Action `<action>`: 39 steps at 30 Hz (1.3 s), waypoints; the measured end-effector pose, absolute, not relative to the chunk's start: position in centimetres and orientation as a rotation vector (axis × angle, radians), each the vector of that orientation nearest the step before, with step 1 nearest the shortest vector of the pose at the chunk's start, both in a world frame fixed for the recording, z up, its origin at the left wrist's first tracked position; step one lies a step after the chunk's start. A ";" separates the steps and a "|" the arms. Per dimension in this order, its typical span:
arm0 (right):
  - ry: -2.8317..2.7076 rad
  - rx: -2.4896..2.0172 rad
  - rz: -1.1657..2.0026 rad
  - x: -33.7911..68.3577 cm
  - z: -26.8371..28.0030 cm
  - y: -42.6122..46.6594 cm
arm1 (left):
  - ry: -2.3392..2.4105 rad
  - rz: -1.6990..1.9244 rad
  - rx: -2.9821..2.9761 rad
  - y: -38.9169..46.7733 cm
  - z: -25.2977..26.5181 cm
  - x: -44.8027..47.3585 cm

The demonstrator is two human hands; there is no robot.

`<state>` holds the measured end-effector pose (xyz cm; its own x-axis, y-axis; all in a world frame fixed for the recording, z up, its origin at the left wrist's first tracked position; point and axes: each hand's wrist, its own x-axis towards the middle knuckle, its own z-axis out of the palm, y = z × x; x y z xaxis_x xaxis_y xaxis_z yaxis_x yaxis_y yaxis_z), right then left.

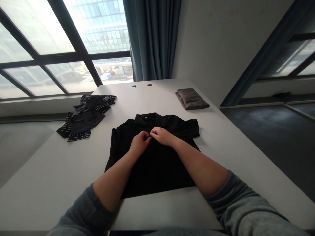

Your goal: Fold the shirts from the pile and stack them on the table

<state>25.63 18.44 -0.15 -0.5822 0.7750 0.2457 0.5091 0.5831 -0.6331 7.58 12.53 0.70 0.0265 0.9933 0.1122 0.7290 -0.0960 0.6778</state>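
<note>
A black short-sleeved collared shirt point(159, 167) lies spread on the white table, its collar toward the far side. My left hand point(140, 143) and my right hand point(161, 135) meet at the front of the shirt, just below the collar. The fingers of both hands are pinched together on the shirt's front opening. What exactly lies between the fingertips, cloth edge or button, is too small and dark to make out. The sleeve on the right stretches outward, while the left one lies close to the body of the shirt.
On the white table point(145, 98), a rumpled pile of dark striped clothing point(86, 116) lies at the left. A folded grey-brown cloth point(192, 99) rests at the far right. Two round holes are set near the far edge. Beyond are windows and a blue curtain point(154, 39).
</note>
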 end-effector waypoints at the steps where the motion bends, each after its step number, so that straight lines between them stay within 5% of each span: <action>1: -2.315 -0.994 0.700 25.7 -0.1 18.4 | 1.747 0.805 1.866 12.6 0.7 7.5; 29: -2.203 -1.072 0.825 25.8 0.0 18.1 | 1.785 0.803 1.848 12.8 1.0 7.6; 39: -2.250 -1.045 0.616 25.5 -0.6 18.2 | 1.726 0.817 1.882 13.1 0.5 7.3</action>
<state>25.50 18.21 -0.63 -0.5272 0.7927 0.3061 0.5264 0.5874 -0.6147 7.29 13.12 0.47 0.0381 0.9921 0.1196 0.7216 -0.1101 0.6835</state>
